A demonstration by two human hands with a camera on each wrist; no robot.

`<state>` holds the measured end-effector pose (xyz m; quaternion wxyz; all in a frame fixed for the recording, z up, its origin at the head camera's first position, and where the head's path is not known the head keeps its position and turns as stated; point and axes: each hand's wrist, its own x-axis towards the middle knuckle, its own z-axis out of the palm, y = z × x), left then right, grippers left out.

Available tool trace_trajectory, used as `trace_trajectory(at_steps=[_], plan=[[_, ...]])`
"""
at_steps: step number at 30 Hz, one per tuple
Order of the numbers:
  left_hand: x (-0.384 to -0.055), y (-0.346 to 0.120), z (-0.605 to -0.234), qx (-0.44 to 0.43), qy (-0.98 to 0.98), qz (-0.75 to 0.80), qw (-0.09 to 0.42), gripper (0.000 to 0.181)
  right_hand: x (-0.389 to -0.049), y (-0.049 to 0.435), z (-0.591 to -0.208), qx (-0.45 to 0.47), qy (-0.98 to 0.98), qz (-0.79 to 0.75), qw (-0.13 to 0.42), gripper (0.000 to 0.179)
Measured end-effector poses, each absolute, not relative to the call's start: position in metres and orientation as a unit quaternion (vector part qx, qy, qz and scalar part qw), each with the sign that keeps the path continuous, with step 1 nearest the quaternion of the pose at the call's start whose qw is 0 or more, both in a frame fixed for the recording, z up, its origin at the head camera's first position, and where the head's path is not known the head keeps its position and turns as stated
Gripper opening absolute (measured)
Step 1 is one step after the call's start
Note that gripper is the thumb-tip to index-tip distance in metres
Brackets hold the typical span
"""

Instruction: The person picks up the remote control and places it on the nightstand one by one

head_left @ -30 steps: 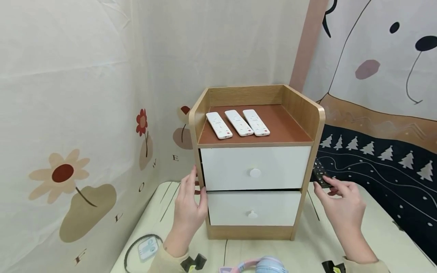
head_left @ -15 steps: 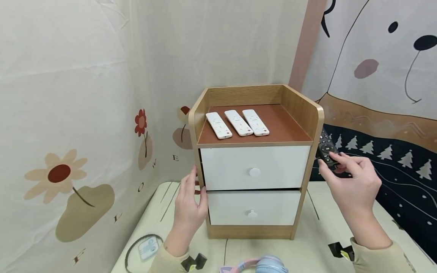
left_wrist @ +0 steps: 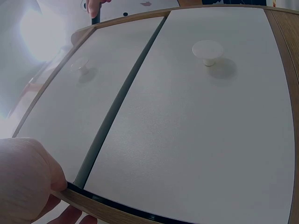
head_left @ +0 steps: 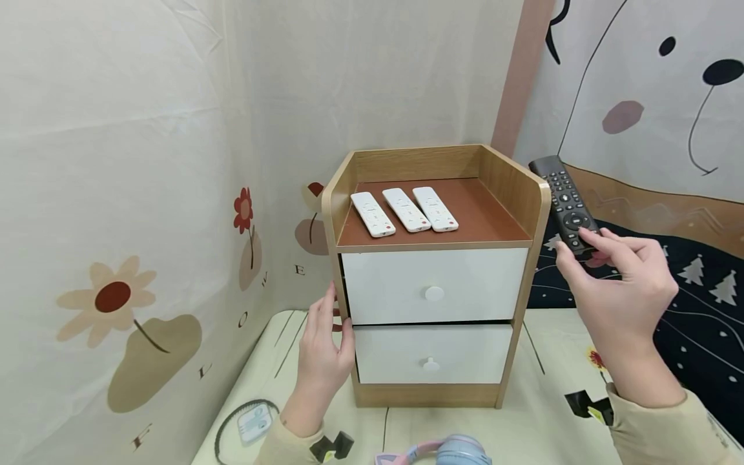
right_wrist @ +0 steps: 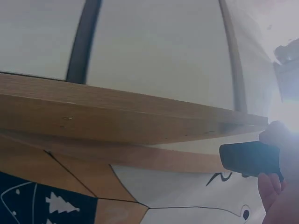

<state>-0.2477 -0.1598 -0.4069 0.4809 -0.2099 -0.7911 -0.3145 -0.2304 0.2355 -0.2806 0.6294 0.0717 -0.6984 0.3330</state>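
A black remote control point(head_left: 568, 205) is pinched at its lower end by my right hand point(head_left: 624, 284), held up at the right side of the small cabinet point(head_left: 427, 391). Its buttons face me and its top leans left. In the right wrist view the remote point(right_wrist: 247, 157) looks dark beside the cabinet's side panel. My left hand point(head_left: 322, 355) rests on the cabinet's left side edge, thumb at the front and fingers going behind. Three white remotes, a left one point(head_left: 372, 214), a middle one point(head_left: 407, 210) and a right one point(head_left: 436, 208), lie side by side on the brown top.
Two white drawers, upper point(head_left: 395, 284) and lower point(head_left: 395, 355), front the cabinet; both appear pushed in. Raised wooden walls edge the top at back and sides. Blue and pink headphones point(head_left: 459, 451) lie in front. A light blue case point(head_left: 254, 423) with a dark strap lies left.
My right hand has lifted the black remote from low beside the cabinet up to the height of its top, drifting slightly right. The left hand stays at the cabinet's edge.
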Motion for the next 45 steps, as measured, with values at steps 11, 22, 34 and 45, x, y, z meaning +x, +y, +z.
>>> trace_trajectory(at_steps=[11, 22, 34, 45], plan=[[-0.249, -0.159, -0.406, -0.209, -0.785, -0.309, 0.494, 0.079, -0.216, 0.219, -0.258, 0.053, -0.655, 0.361, 0.662, 0.034], [-0.251, -0.159, -0.407, -0.211, -0.785, -0.309, 0.494, 0.08, -0.219, 0.189, -0.261, 0.133, -0.608, 0.387, 0.68, 0.03], [-0.252, -0.159, -0.408, -0.215, -0.785, -0.312, 0.49, 0.08, -0.224, 0.184, -0.272, 0.163, -0.702, 0.329, 0.61, 0.033], [-0.252, -0.159, -0.409, -0.207, -0.791, -0.311, 0.484, 0.078, -0.223, 0.182, -0.272, 0.133, -0.765, 0.295, 0.556, 0.035]])
